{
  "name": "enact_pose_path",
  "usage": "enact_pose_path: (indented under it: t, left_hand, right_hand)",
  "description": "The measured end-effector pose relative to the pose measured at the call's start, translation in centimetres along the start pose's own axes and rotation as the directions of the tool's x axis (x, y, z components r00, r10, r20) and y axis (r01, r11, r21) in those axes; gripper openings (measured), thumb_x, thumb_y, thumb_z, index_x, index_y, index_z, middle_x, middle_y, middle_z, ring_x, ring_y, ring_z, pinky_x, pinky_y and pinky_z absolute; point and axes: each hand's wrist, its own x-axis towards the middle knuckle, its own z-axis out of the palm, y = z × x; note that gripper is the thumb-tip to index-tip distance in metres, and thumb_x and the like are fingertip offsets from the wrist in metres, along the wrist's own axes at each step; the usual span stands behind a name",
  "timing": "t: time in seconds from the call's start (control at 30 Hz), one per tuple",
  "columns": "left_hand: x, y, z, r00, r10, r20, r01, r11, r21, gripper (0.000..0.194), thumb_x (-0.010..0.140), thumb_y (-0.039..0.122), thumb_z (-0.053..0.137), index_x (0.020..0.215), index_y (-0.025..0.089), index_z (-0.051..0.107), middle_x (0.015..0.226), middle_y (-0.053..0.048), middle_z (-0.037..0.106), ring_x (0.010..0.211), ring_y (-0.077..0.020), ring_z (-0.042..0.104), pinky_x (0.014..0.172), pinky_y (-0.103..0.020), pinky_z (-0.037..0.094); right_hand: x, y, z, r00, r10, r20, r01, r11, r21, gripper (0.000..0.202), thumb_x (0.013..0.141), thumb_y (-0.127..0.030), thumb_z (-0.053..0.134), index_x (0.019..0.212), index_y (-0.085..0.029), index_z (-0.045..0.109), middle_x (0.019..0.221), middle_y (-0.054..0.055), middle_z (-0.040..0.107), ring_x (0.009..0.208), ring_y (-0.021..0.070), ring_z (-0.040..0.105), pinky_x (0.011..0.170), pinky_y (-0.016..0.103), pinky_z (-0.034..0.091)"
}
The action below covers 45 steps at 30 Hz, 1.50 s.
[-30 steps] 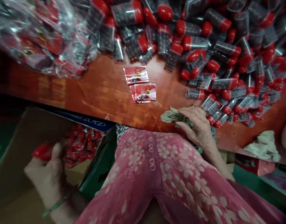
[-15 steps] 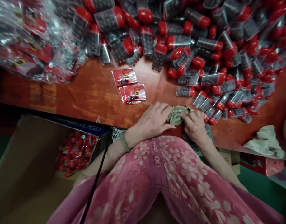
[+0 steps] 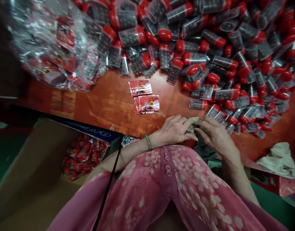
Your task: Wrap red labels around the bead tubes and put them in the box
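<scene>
A crumpled pale green cloth point(image 3: 192, 124) lies at the table's near edge, between my two hands and partly covered by them. My left hand point(image 3: 174, 130), with a green bead bracelet on its wrist, rests on the table with fingers bent over the cloth's left side and thumb stretched along its front. From the other side, my right hand point(image 3: 216, 134) has its fingers closed on the cloth, its fingertips partly hidden. Just beyond my left hand lie several small red printed packets point(image 3: 148, 103), some overlapping.
Clear tubes with red caps point(image 3: 199, 73) are heaped across the back and right. At far left sits a clear plastic bag point(image 3: 72, 69) of red packets. Below the edge stands a cardboard box point(image 3: 24, 160) with red wrapped pieces point(image 3: 86, 157). Another pale cloth point(image 3: 279, 158) lies at right.
My right hand has turned and its fingers now cover more of the cloth. The left hand's fingers are more bent. The whole view has shifted, so things appear further right and lower.
</scene>
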Motion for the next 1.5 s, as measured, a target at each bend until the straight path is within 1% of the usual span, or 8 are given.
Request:
enact_pose_path:
  t: [0.1, 0.27, 0.6, 0.73, 0.87, 1.17, 1.3, 1.5]
  left_hand:
    - [-1.5, -0.7, -3.0, 0.99, 0.048, -0.129, -0.045, 0.999, 0.023, 0.051, 0.096, 0.056, 0.048, 0.11, 0.011, 0.067, 0.101, -0.016, 0.072, 0.097, -0.0264, 0.067, 0.085, -0.039, 0.052]
    - [-4.3, -3.2, -7.3, 0.951, -0.177, -0.252, 0.23, 0.953, 0.197, 0.043, 0.1, 0.026, 0.049, 0.14, 0.011, 0.05, 0.144, -0.021, 0.056, 0.14, -0.0299, 0.05, 0.115, -0.052, 0.043]
    - [-6.3, -6.3, -6.0, 0.935, -0.163, -0.315, 0.238, 0.947, 0.217, 0.034, 0.101, 0.014, 0.038, 0.112, 0.016, 0.071, 0.133, -0.012, 0.067, 0.132, -0.0238, 0.057, 0.107, -0.047, 0.052]
    - [-5.8, -6.0, -6.8, 0.908, -0.135, -0.396, 0.261, 0.922, 0.285, 0.027, 0.099, 0.018, 0.048, 0.098, 0.019, 0.075, 0.103, -0.009, 0.076, 0.096, -0.0199, 0.067, 0.083, -0.037, 0.056]
    - [-5.5, -6.1, -7.1, 0.917, -0.128, -0.378, 0.235, 0.939, 0.252, 0.023, 0.098, 0.028, 0.055, 0.101, 0.017, 0.075, 0.089, -0.007, 0.074, 0.079, -0.0161, 0.063, 0.073, -0.03, 0.052]
    - [-5.7, -5.8, -7.3, 0.907, -0.293, -0.302, 0.351, 0.922, 0.162, 0.031, 0.102, 0.029, 0.044, 0.11, 0.014, 0.07, 0.099, -0.01, 0.071, 0.092, -0.0192, 0.063, 0.086, -0.035, 0.051]
    - [-5.5, -6.2, -7.5, 0.888, -0.302, -0.348, 0.382, 0.904, 0.192, 0.021, 0.097, 0.028, 0.051, 0.092, 0.02, 0.07, 0.088, -0.007, 0.071, 0.083, -0.0201, 0.063, 0.08, -0.035, 0.049]
    - [-4.8, -7.2, -7.8, 0.896, -0.21, -0.39, 0.316, 0.92, 0.23, 0.013, 0.089, 0.026, 0.06, 0.082, 0.019, 0.069, 0.077, -0.006, 0.07, 0.071, -0.0187, 0.057, 0.068, -0.033, 0.043]
  right_hand:
    - [1.7, -0.3, -0.8, 0.986, 0.041, -0.161, -0.047, 0.998, -0.036, 0.017, 0.098, -0.027, 0.054, 0.105, -0.019, 0.068, 0.086, 0.006, 0.061, 0.081, 0.0214, 0.061, 0.072, 0.033, 0.05]
    - [4.6, 0.0, 0.5, 0.994, 0.06, -0.092, -0.089, 0.933, -0.348, 0.047, 0.09, -0.011, 0.047, 0.136, -0.017, 0.056, 0.125, 0.018, 0.059, 0.102, 0.0309, 0.058, 0.083, 0.044, 0.052]
    - [6.5, 0.1, 0.7, 0.994, 0.031, 0.101, 0.027, 0.848, -0.529, 0.041, 0.09, -0.016, 0.051, 0.13, -0.012, 0.06, 0.113, 0.019, 0.066, 0.095, 0.0325, 0.06, 0.079, 0.045, 0.049]
    - [6.4, -1.2, -0.8, 0.988, -0.072, -0.137, 0.028, 0.953, -0.301, 0.028, 0.094, -0.018, 0.055, 0.12, -0.017, 0.062, 0.111, 0.015, 0.068, 0.098, 0.0265, 0.064, 0.083, 0.038, 0.052]
    - [6.3, -2.1, -0.3, 0.946, 0.037, -0.323, -0.035, 0.999, 0.014, 0.02, 0.093, -0.029, 0.064, 0.112, -0.024, 0.063, 0.099, 0.006, 0.069, 0.086, 0.0218, 0.066, 0.077, 0.036, 0.053]
    - [4.9, -2.4, 2.2, 0.975, 0.203, -0.087, -0.198, 0.978, 0.068, 0.03, 0.096, -0.025, 0.054, 0.125, -0.02, 0.057, 0.108, 0.012, 0.068, 0.098, 0.0287, 0.066, 0.087, 0.044, 0.053]
    - [3.6, -5.3, 2.8, 0.963, 0.247, -0.105, -0.206, 0.931, 0.302, 0.017, 0.097, -0.025, 0.054, 0.113, -0.021, 0.057, 0.103, 0.009, 0.068, 0.094, 0.0238, 0.065, 0.084, 0.038, 0.052]
    - [2.5, -7.3, 4.3, 0.953, 0.243, 0.181, -0.303, 0.74, 0.6, 0.018, 0.099, -0.029, 0.049, 0.115, -0.02, 0.049, 0.092, 0.002, 0.066, 0.079, 0.017, 0.064, 0.07, 0.029, 0.048]
